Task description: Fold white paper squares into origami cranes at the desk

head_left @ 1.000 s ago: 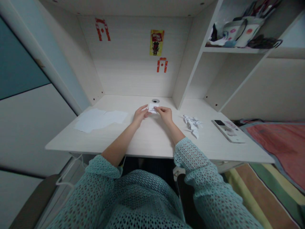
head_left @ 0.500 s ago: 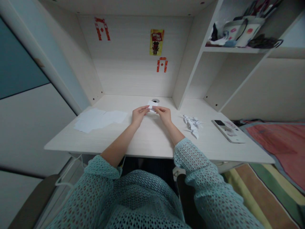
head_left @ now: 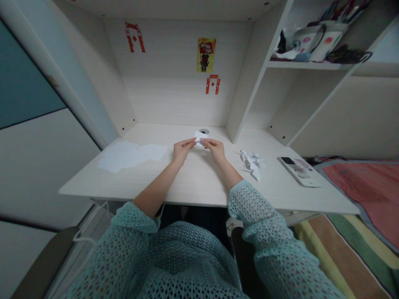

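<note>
A small piece of white paper (head_left: 199,137) is pinched between my left hand (head_left: 181,151) and my right hand (head_left: 214,149), above the middle of the pale wood desk (head_left: 199,182). The fingertips of both hands meet on it and cover its lower part. Loose white paper sheets (head_left: 131,156) lie flat on the desk to the left of my left hand. To the right of my right hand lies a small heap of folded white paper (head_left: 252,165), possibly paper cranes.
A phone in a pale case (head_left: 298,172) lies near the desk's right edge. A round grommet (head_left: 203,131) sits at the back of the desk. Shelves with a bag and containers (head_left: 311,43) stand upper right. A striped blanket (head_left: 352,249) lies below right.
The white paper looks slightly smaller and more folded than a second ago, and my fingers have closed in around it. The sheets, heap and phone have not moved.
</note>
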The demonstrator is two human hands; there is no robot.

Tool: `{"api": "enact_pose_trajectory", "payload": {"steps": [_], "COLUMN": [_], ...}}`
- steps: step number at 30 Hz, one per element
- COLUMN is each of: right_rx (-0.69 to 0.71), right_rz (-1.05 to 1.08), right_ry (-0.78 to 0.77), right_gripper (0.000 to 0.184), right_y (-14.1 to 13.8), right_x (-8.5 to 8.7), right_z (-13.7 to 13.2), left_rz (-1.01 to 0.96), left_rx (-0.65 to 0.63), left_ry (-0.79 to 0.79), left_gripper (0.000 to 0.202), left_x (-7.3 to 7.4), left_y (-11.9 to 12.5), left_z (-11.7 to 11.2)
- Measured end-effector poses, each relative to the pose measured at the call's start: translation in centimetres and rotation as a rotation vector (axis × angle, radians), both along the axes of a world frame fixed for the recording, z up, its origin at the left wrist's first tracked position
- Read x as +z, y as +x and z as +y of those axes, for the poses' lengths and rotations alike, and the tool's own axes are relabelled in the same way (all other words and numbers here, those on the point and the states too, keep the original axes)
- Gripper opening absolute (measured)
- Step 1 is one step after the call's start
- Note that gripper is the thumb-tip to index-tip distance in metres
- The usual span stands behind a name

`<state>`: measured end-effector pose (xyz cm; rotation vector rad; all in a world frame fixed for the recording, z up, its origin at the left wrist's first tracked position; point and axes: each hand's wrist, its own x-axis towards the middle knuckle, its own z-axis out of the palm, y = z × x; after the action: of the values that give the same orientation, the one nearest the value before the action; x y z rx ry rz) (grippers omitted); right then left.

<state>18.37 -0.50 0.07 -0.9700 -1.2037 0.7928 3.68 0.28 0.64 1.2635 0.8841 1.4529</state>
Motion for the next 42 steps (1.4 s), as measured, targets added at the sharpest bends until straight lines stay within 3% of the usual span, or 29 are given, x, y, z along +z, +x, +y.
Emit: {"api": "enact_pose_trajectory", "payload": {"steps": [10, 20, 31, 42], "right_rx": [0.013, 0.001, 0.008, -0.024], "right_rz": [0.071, 0.104, 0.149, 0.194], "right_ry": [-0.016, -0.006, -0.026, -0.054], "right_gripper": [0.033, 0.031, 0.031, 0.03], "right_y": [-0.53, -0.62, -0.58, -0.55], "right_x": [-0.79, 0.17, -0.2, -0.38], "right_z": [0.58, -0.2, 0.19, 0.26], "left_rz": [-0.128, -0.091, -0.24, -0.256], "left_rx": [-0.027, -0.015, -0.049, -0.076], "left_ry": [-0.009, -0.02, -0.041, -0.087], "left_gripper": [0.035, 0.04, 0.037, 0.036], "left_x": [-0.1, 0.09, -0.32, -0.32], "left_y": [0.23, 0.1, 0.42, 0.69], "left_z": [-0.23, -0.35, -0.14, -0.24]}}
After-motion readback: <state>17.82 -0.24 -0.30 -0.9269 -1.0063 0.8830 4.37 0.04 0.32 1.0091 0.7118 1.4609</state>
